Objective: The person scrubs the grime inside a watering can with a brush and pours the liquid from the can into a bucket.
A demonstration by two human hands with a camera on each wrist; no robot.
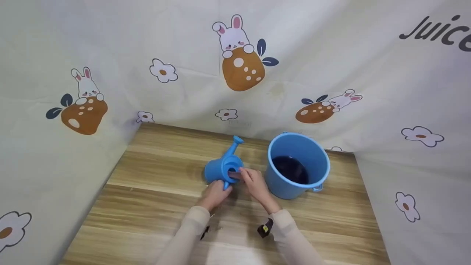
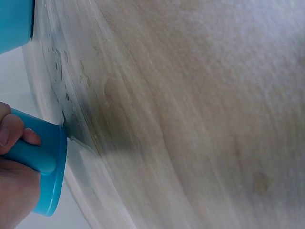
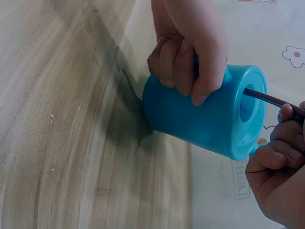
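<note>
A blue watering can [image 1: 213,172] stands on the wooden table, its spout pointing to the back right. My left hand [image 1: 215,193] grips its handle, fingers wrapped around it in the right wrist view [image 3: 186,62]. Between the thumb and fingers of my right hand [image 1: 254,181] is a thin dark brown strip [image 3: 271,98]. One end of the strip reaches into the round hole in the can's top, so that end is hidden; I cannot tell what the strip is. To the right of both hands stands a light blue bucket [image 1: 281,189] with dark liquid [image 1: 290,169] inside.
Wet spots [image 2: 58,69] lie on the wooden table [image 1: 154,176], some close to the can's base. A pale curtain [image 1: 176,40] with printed rabbits and flowers hangs behind and along both sides. Dark wrist gear [image 1: 265,229] hangs at the right sleeve.
</note>
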